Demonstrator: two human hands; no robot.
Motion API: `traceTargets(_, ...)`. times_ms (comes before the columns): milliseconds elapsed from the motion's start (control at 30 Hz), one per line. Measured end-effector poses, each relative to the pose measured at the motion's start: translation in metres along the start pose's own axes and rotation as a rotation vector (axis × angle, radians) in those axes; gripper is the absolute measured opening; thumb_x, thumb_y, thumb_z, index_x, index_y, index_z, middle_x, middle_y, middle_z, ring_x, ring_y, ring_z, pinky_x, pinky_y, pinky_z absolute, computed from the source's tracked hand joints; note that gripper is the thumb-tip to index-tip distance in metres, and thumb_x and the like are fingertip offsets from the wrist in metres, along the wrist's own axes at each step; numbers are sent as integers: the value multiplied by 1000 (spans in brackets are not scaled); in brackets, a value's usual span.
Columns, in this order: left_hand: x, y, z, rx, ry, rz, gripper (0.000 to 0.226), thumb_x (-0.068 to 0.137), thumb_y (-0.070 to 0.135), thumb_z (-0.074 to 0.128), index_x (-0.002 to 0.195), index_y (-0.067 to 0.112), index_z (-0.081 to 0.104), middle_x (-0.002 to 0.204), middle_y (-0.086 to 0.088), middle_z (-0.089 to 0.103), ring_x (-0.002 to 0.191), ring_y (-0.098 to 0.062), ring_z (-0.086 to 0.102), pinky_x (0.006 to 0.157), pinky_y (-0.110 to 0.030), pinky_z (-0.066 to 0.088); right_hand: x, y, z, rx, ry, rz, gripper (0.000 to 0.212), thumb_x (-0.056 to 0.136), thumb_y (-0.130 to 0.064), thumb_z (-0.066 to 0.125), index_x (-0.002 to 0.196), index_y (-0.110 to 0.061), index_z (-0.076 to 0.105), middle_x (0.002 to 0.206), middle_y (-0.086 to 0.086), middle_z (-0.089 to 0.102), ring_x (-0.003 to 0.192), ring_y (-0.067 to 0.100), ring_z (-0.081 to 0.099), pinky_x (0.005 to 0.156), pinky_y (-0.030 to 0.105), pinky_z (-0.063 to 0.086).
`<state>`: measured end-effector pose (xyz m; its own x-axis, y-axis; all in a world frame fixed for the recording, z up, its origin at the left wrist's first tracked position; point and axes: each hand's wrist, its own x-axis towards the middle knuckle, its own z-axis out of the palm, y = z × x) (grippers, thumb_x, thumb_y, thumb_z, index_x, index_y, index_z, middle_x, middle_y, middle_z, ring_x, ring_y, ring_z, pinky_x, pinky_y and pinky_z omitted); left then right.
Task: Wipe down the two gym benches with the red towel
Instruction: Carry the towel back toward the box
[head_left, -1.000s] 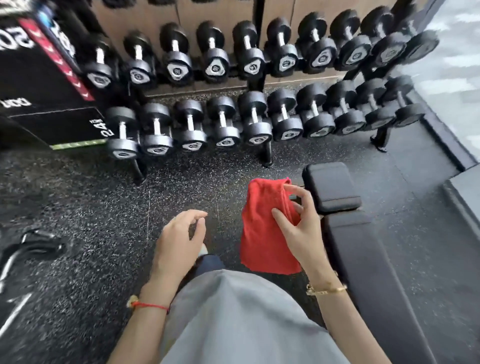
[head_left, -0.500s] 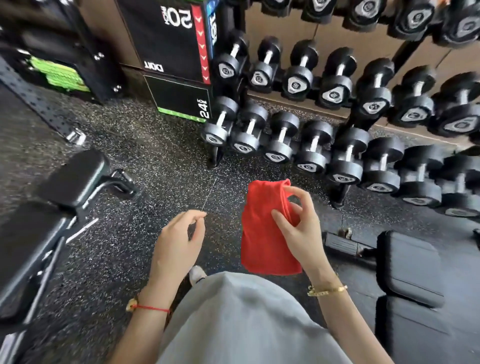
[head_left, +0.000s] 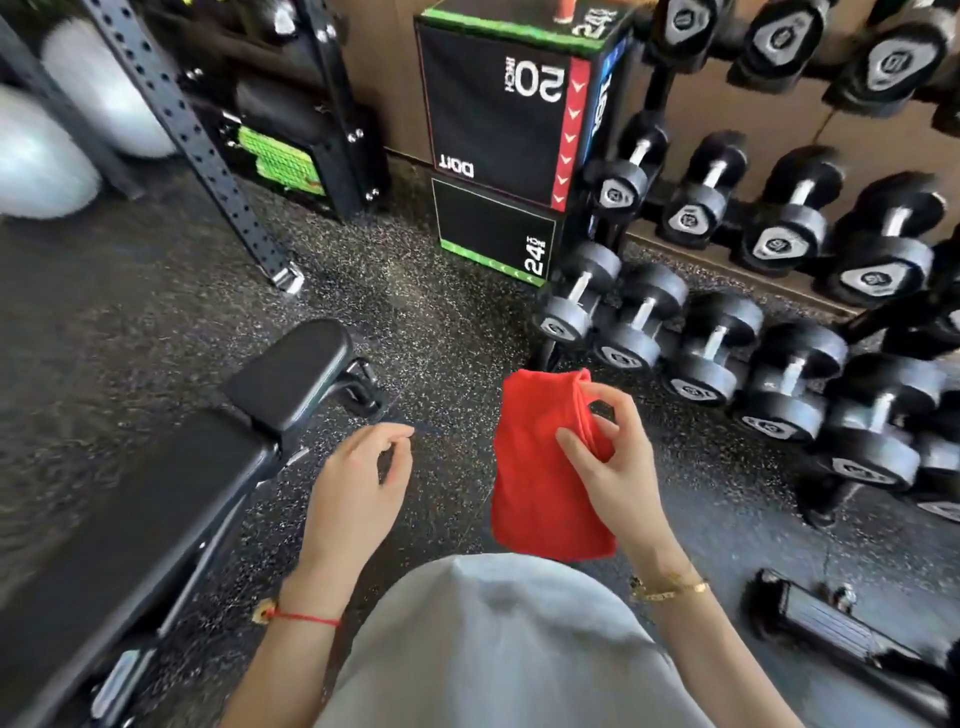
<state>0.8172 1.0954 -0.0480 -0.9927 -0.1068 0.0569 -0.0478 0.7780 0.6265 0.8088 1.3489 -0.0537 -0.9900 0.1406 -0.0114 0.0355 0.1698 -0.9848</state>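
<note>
Change: view has swung left; second bench (head_left: 156, 499) now at left, untouched
Towel: red towel (head_left: 545, 467) pinched in right hand (head_left: 608, 467) grip, hanging clear of bench
Left hand (head_left: 358, 493): loosely curled, empty
Meaning: wiping of this bench judged next

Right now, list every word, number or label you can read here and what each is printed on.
"20 INCH", sideways: upper black plyo box.
"DOIT", upside down: same box, lower edge.
"24 INCH", sideways: lower black box.
"24", partly cut off: green top of the upper box.
Dumbbell end-cap numbers: too blurred to read.
</note>
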Motion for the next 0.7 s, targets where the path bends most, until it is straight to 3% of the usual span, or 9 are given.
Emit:
traceTargets(133,39,-23,-9,-13,3,-1,19,95,22,56,110,27,67,102,14,68,61,1,48,67,-25,42,41,-2,29,-18,-11,19,42,87,-10,68,119,-31,51,96,3,75,88,20,72,81,56,56)
traceTargets(300,103,-45,-8,-30,6,-35,19,96,22,57,110,26,68,101,13,68,64,5,52,64,-15,39,107,-4,65,-8,-26,42,43,87,-8,68,120,-30,51,98,5,75,88,22,72,79,55,56)
traceTargets(467,198,-57,-9,-41,30,-41,19,95,18,59,111,23,68,97,14,67,69,0,55,65,-12,38,199,-12,102,20,-33,35,41,87,-6,68,118,-28,52,97,4,75,87,21,73,77,54,57)
traceTargets(633,324,-61,-16,-12,70,-26,20,96,22,56,111,28,66,104,14,68,92,-11,63,78,-32,51,317,-28,135,28,-66,-11,40,87,-4,67,118,-24,52,95,4,75,86,20,73,77,51,58)
traceTargets(700,371,-64,-21,-12,85,-18,20,96,23,55,113,29,65,108,13,68,93,-11,63,83,-35,53,363,-35,149,25,-74,-34,40,87,-3,67,118,-25,52,94,2,75,84,19,73,74,46,59)
